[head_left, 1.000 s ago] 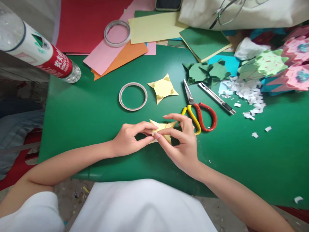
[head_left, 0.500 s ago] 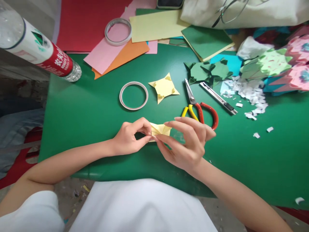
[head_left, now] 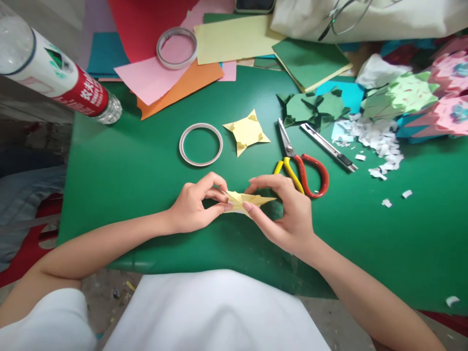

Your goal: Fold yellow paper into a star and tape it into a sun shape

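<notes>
Between my hands is a folded piece of yellow paper (head_left: pixel 243 201), one pointed corner sticking out to the right. My left hand (head_left: pixel 199 202) pinches its left end between thumb and fingers. On the near edge rests the thumb of my right hand (head_left: pixel 287 209), with that hand's fingers curved over behind the paper. A finished-looking yellow folded star (head_left: pixel 247 132) lies just beyond, beside a roll of tape (head_left: pixel 181 146). Scissors (head_left: pixel 302 170) with red and yellow handles lie behind my right hand, and a utility knife (head_left: pixel 329 147) is to their right.
Dark green folded paper pieces (head_left: pixel 314 108) and white paper scraps (head_left: pixel 383 141) lie on the right of the green table (head_left: pixel 127 185). Pink and light green paper models (head_left: pixel 453 92) stand beyond. Coloured sheets (head_left: pixel 237 39), another tape roll (head_left: pixel 159 48) and a water bottle (head_left: pixel 66 73) occupy the back.
My right hand has shifted its hold, its thumb now lying on the paper's near edge. The yellow paper has turned so a pointed corner shows at right. A coloured sheet at the back left has shifted.
</notes>
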